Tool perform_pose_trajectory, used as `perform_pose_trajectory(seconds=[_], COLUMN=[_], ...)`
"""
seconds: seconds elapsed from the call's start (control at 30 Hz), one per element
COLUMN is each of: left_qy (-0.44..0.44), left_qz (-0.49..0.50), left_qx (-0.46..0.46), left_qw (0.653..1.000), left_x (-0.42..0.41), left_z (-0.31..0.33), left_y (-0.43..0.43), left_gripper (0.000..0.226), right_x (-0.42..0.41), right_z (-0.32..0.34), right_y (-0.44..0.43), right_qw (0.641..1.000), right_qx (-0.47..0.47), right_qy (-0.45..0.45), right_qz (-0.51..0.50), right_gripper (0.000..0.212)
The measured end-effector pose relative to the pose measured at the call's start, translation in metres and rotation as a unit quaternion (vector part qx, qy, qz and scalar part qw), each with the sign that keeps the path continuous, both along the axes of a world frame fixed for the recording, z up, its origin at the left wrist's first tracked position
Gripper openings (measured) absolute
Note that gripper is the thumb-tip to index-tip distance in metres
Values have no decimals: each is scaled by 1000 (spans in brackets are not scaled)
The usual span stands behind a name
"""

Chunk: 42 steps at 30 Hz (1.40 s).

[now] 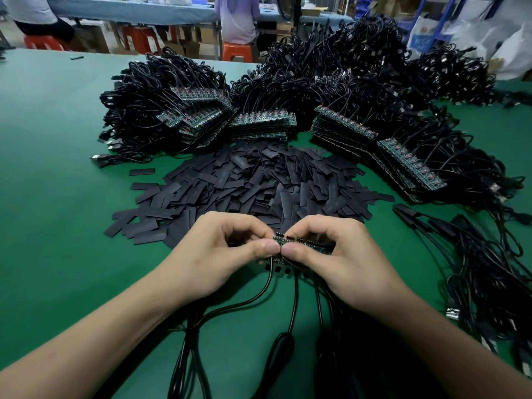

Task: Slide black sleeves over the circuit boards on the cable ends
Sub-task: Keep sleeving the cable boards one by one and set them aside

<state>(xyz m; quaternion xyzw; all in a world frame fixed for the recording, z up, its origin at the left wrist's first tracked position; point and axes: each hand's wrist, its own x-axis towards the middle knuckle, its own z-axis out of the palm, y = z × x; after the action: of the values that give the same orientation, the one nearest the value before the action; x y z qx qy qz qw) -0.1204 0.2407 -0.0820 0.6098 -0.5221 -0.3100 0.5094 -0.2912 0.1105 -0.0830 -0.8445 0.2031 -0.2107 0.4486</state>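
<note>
Left hand and right hand each pinch one strip of circuit boards, thumb in front and forefinger curled over the far edge, with the two thumb tips touching at the strip's middle.

The strip is held just above the green table, near its front edge. At least four black cables drop from the strip's lower edge toward the person. No sleeve is on it. Just beyond the hands lies one loose pile of flat black sleeves, too many to count. Behind the pile are at least four stacks of board strips, backed by heaps of cable. Two seated people and at least three orange stools are at the far bench. A white bag carries blue print, too blurred to read.
</note>
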Motion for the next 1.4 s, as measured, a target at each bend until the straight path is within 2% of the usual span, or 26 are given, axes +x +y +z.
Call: perform_pose_trajectory(seconds=[0.17,0.3,0.7,0.83,0.93,1.0,1.1,1.2,1.3,1.4], left_qy=[35,46,45,72,96,118,70,29,-11,-43], left_qz=[-24,-52,-57,-75,-44,-4,51,85,83,67], left_qx=[3,10,6,5,10,-16,-80,-108,-131,-140], left_qw=[999,998,997,995,994,993,993,990,988,987], left_x=[1,2,5,4,7,10,12,12,10,6], left_z=[4,3,2,3,3,2,0,-2,-4,-7], left_y=[1,3,2,3,3,3,4,2,1,0], left_gripper=[8,6,7,10,12,13,7,15,15,16], right_x=[1,1,3,2,1,1,0,2,6,7], right_z=[-2,-4,-5,-2,-1,-2,-2,5,6,2], right_y=[-4,-6,-4,-3,-4,-5,-3,6,15,17], right_qw=[999,998,992,988,991,997,996,982,985,996], right_qx=[19,13,82,104,95,57,-79,-184,-166,-81], right_qy=[-7,-14,-55,-64,-44,-7,23,-13,-31,-34], right_qz=[37,55,83,92,80,54,-15,-41,-22,-28], right_gripper=[9,7,9,9,10,8,10,32,35,26])
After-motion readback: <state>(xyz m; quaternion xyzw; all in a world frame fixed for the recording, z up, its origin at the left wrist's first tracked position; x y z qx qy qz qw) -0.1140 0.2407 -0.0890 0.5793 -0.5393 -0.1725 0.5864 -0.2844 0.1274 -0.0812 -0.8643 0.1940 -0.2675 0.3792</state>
